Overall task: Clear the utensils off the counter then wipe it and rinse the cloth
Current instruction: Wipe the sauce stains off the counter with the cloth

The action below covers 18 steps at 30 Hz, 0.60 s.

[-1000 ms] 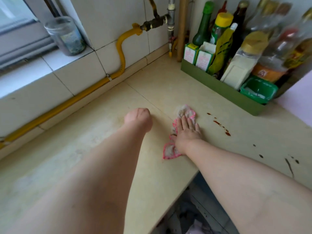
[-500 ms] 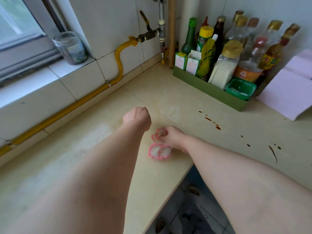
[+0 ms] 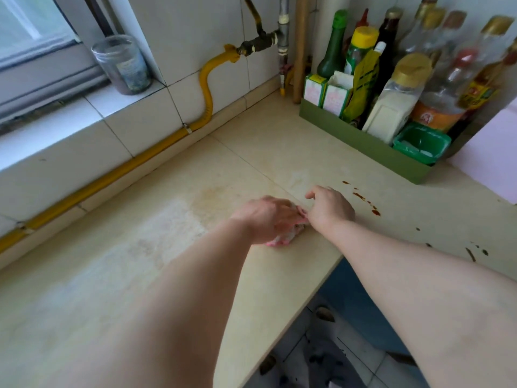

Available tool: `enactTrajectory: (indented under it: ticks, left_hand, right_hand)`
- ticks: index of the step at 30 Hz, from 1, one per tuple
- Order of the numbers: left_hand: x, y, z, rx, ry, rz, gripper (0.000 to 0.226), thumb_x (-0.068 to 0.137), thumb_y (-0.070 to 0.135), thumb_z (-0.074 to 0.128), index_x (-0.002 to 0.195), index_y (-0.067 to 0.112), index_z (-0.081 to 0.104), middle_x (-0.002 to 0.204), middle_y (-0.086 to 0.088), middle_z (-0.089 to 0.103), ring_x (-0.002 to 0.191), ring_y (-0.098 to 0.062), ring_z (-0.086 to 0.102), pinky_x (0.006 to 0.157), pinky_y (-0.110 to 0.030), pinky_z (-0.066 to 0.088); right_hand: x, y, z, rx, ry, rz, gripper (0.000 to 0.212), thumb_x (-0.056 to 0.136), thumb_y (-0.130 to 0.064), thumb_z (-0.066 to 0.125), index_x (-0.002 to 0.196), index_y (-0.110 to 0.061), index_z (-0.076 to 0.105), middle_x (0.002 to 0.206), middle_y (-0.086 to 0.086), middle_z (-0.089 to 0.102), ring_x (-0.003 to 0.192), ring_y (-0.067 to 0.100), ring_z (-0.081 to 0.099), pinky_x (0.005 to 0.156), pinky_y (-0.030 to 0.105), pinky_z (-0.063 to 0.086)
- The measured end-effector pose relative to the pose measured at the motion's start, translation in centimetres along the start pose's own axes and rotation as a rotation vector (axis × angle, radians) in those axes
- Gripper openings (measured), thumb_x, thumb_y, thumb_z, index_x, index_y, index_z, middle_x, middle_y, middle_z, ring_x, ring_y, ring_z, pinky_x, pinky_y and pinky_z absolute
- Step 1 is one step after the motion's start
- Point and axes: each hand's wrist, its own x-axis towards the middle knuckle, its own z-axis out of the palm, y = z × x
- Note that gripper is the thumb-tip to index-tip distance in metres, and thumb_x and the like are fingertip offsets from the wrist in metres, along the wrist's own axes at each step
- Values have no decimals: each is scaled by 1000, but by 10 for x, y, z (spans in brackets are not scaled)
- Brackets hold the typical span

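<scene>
Both hands meet on the pink-edged cloth (image 3: 285, 238), bunched near the counter's (image 3: 140, 261) front edge. The left hand (image 3: 267, 217) curls over it and the right hand (image 3: 331, 208) pinches its right rim. It looks light, limp, likely damp; best gathered into a wad before tackling the red sauce spots (image 3: 366, 201) just right.

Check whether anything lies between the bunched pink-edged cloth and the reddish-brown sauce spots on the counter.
Nothing visible does. Left hand and right hand hold the pink-edged cloth; bare beige counter runs from it to the reddish-brown sauce spots. The green condiment rack stands farther back.
</scene>
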Motion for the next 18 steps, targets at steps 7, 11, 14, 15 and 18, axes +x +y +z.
enactTrajectory:
  ticks: [7, 11, 14, 15, 18]
  left_hand:
    - [21, -13, 33, -66, -26, -350, 60, 103, 44, 22, 155, 27, -2, 163, 5, -5, 149, -17, -9, 120, -38, -1]
    - [38, -42, 26, -22, 49, -623, 60, 102, 47, 16, 155, 24, 0, 163, 4, -5, 148, -22, -16, 118, -46, -9]
    - [54, -67, 17, -20, 99, -817, 59, 103, 43, 15, 156, 21, 0, 163, 0, -6, 148, -23, -14, 118, -46, -9]
    - [58, -73, 15, -69, 150, -877, 59, 103, 39, 17, 156, 17, 0, 163, -3, -5, 149, -23, -11, 120, -45, -6]
    - [82, -71, 13, -272, 316, -889, 65, 100, 22, 31, 155, 16, -3, 162, -9, -3, 150, -24, 0, 120, -44, 1]
  right_hand:
    - [35, 18, -4, -98, 33, -189, 46, 88, 4, 43, 120, -24, 60, 127, -1, 58, 116, 21, 53, 80, 27, 41]
    - [61, 19, -2, -83, 37, -305, 45, 87, 5, 43, 117, -23, 62, 125, -2, 59, 115, 20, 52, 79, 26, 37]
    - [84, 31, -5, -81, 25, -311, 46, 87, 5, 43, 116, -25, 63, 123, -2, 60, 114, 21, 53, 78, 27, 38]
    - [89, 33, -6, -79, 23, -308, 46, 87, 5, 43, 115, -25, 63, 122, -2, 60, 114, 21, 53, 79, 27, 40]
    - [110, 50, -15, -76, 36, -289, 43, 87, 3, 45, 113, -26, 64, 121, -1, 60, 114, 21, 53, 80, 28, 42]
